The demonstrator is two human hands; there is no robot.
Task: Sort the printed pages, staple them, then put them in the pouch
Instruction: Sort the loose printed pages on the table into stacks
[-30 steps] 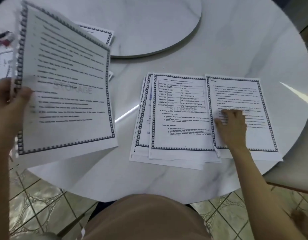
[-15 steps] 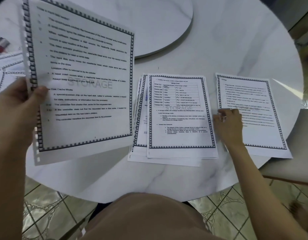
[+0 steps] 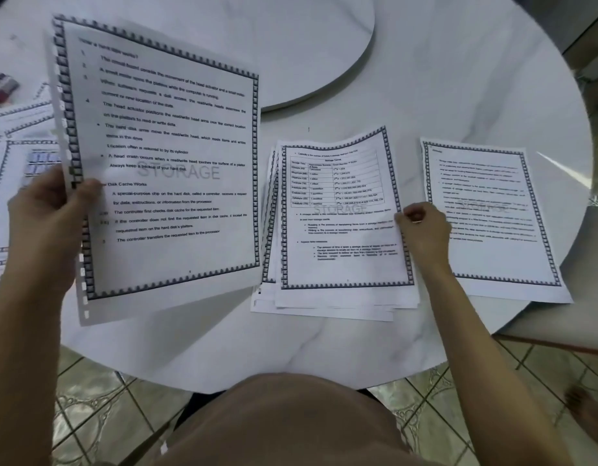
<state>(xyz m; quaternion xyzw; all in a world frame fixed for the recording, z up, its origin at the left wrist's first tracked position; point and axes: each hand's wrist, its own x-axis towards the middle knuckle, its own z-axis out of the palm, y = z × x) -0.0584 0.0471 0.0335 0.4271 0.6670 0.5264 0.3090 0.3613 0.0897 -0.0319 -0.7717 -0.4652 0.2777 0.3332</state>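
**Pages: the right hand has left 1 sheet and taken hold of the next**

The right hand (image 3: 423, 230) now pinches the right edge of the top sheet (image 3: 341, 237) on the middle stack (image 3: 324, 311). Its thumb and fingers are closed on the paper. 1 second ago this hand lay flat on the single page (image 3: 486, 223), and that page touched the right side of the stack. The single page has since slid away. It now lies flat to the right of the stack, with a strip of table (image 3: 324, 348) showing between them. So 1 sheet looks put in its place, and the hand has come back for another.

The left hand (image 3: 45, 223), left of the stack, grips the left edge of the held page (image 3: 163, 163), with its thumb on the front. This page has come up higher and closer, I think so it can be read.

More pages (image 3: 15, 183) lie further left of the stack, partly hidden by the held page. A round board (image 3: 290, 45) sits behind the stack.

I think the sorting is not done yet. I can see no stapler and no pouch.
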